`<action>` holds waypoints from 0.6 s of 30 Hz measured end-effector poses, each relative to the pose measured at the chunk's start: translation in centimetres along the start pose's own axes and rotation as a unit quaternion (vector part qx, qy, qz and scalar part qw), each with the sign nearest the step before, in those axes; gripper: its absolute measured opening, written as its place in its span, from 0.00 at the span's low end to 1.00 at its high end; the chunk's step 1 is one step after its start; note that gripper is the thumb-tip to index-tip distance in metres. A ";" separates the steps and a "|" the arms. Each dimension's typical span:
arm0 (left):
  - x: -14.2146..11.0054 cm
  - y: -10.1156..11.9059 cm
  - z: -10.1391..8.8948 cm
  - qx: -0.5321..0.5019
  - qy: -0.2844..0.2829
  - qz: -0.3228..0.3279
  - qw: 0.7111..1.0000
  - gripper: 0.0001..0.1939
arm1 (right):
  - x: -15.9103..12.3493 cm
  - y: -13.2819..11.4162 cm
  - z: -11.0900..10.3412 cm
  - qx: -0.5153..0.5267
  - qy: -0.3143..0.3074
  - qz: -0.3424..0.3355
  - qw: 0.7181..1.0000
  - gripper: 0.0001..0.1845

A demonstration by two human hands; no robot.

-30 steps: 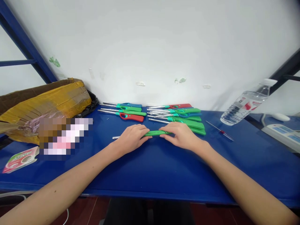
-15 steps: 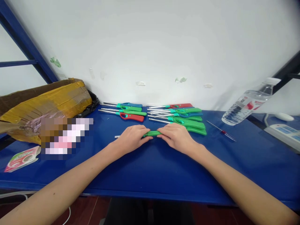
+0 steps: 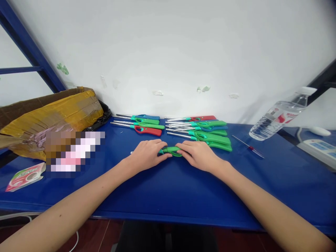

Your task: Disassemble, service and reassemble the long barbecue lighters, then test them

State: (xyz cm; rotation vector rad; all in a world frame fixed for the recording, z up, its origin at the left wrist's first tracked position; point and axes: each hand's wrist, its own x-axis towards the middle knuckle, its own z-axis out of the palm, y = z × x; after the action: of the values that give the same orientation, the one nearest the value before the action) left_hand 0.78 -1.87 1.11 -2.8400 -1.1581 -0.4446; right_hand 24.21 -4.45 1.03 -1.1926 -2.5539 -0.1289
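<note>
A green long-necked lighter [image 3: 171,151] lies across the blue table [image 3: 173,189] between both my hands. My left hand [image 3: 147,154] is curled over its metal-tube end, the tube tip showing just left of the hand. My right hand [image 3: 199,155] is closed over the green handle end. Only a short green middle stretch with the trigger loop shows between the hands. Behind them lie two groups of similar lighters: a left group [image 3: 140,124] of three and a right group [image 3: 202,131] of several, in green, blue and red.
A taped cardboard box [image 3: 49,115] sits at the left, with a tape roll packet [image 3: 25,176] near the front edge. A small red screwdriver [image 3: 249,147] and a tilted water bottle [image 3: 280,117] are at the right, beside a white power strip [image 3: 319,150].
My hands have closed in toward each other along the green lighter, leaving less of it showing. The lighter has turned so its trigger loop now faces up.
</note>
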 end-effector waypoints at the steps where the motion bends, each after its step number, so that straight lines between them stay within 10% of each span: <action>1: 0.0 -0.1 -0.2 -0.001 -0.003 0.007 1.000 0.17 | 0.0 0.1 0.0 0.010 -0.003 0.008 1.000 0.16; 18: 0.1 -1.7 0.5 -0.087 -0.032 0.074 0.993 0.13 | -0.2 1.0 0.3 0.143 -0.024 -0.051 0.988 0.22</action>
State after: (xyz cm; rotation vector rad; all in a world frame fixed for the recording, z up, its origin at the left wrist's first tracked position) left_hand -0.21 -0.47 0.60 -3.0838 -0.9508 -0.4703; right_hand 25.00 -3.94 0.64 -0.9673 -2.5658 0.2371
